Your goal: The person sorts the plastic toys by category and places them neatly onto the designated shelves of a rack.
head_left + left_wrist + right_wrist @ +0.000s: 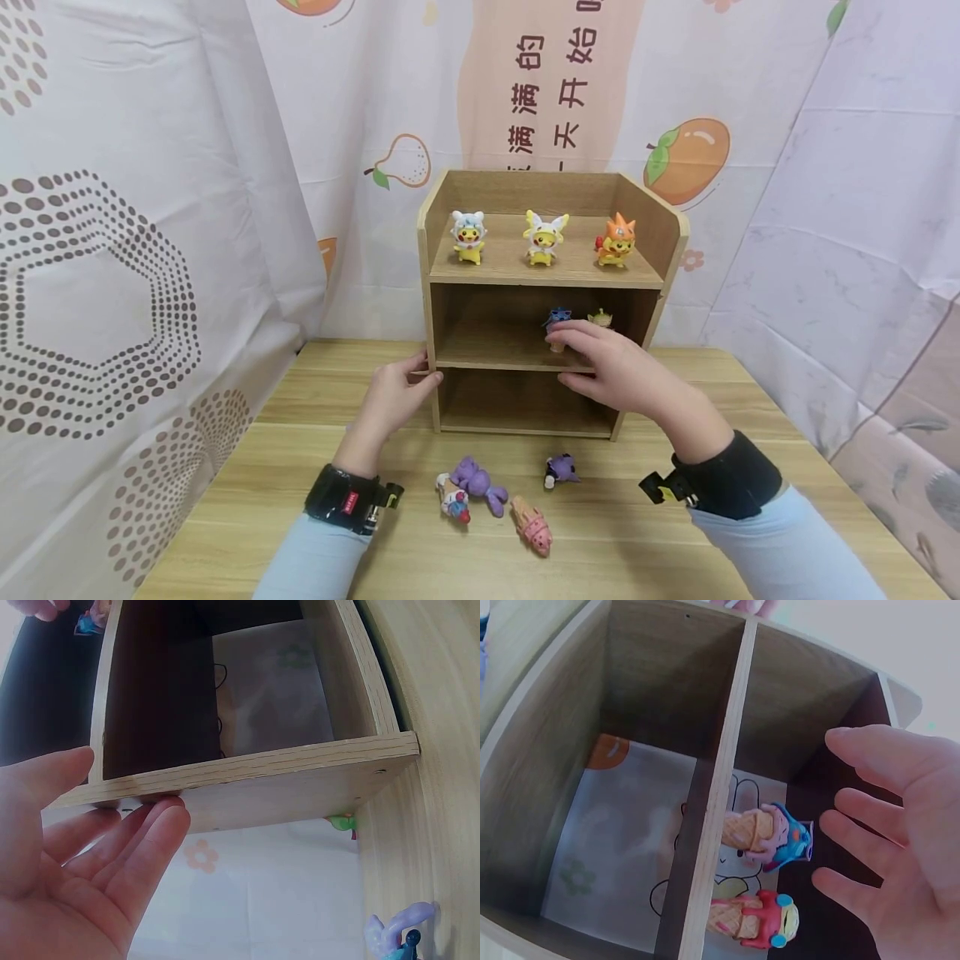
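My left hand point(386, 400) holds the left side panel of a wooden shelf point(491, 281), its thumb at the front edge and the other fingers point(161, 832) along the outer face. The right hand point(630, 371) is at the middle compartment, fingers spread, with nothing between them. Just before its fingertips in the right wrist view stands a blue-topped ice cream cone figurine point(784, 836), apart from the fingers. Beside that one is a cone figurine with a red body point(765, 919), partly hidden by the hand in the head view.
Three yellow figurines in costume hats, white point(468, 237), white-yellow point(543, 239) and orange point(617, 242), stand on the top board. In front of the shelf lie a purple figurine point(476, 479), a white-and-blue cone figurine point(452, 500), a pink cone figurine point(533, 527) and a dark purple figurine point(561, 469).
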The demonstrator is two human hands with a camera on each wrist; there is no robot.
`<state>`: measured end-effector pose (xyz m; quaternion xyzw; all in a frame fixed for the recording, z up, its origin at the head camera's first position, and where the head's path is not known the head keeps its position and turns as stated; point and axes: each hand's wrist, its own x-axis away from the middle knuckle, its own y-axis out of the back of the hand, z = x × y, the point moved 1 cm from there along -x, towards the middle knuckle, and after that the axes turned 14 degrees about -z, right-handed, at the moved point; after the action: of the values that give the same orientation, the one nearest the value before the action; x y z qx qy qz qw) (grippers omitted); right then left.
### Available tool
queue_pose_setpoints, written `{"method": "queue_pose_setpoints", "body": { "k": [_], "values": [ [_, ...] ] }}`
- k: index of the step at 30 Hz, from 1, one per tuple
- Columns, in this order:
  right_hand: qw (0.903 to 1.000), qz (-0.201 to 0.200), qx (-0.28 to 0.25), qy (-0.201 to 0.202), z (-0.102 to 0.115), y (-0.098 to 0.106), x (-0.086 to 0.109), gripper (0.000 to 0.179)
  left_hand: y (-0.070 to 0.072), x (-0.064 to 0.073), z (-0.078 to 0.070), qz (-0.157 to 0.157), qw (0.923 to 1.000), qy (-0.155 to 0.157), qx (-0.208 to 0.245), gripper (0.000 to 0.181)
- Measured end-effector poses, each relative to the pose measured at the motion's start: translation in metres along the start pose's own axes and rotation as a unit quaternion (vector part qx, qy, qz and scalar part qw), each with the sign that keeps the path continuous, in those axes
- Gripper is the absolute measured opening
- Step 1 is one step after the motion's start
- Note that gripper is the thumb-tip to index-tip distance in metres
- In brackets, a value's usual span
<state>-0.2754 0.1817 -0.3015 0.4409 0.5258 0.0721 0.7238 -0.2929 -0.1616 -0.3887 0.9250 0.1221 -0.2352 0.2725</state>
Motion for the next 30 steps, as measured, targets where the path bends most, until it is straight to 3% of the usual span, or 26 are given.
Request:
{"method": "queue_pose_setpoints", "body": {
  "k": [14, 23, 30],
  "values": [
    [0.999, 0.038, -0.009, -0.018, 0.012, -0.01, 0.023, 0.04, 0.0, 0.0, -0.002, 0.004, 1.0, 0.005, -0.004, 0.058],
    [0.9928, 0.097, -0.028, -0.065, 0.02, -0.021, 0.036, 0.034, 0.0, 0.001, -0.002, 0.006, 1.0, 0.006, -0.002, 0.058],
    [0.989, 0.119, -0.036, -0.081, 0.027, -0.029, 0.046, 0.034, 0.0, 0.0, -0.001, 0.005, 0.9999, 0.008, -0.006, 0.059]
  ]
}}
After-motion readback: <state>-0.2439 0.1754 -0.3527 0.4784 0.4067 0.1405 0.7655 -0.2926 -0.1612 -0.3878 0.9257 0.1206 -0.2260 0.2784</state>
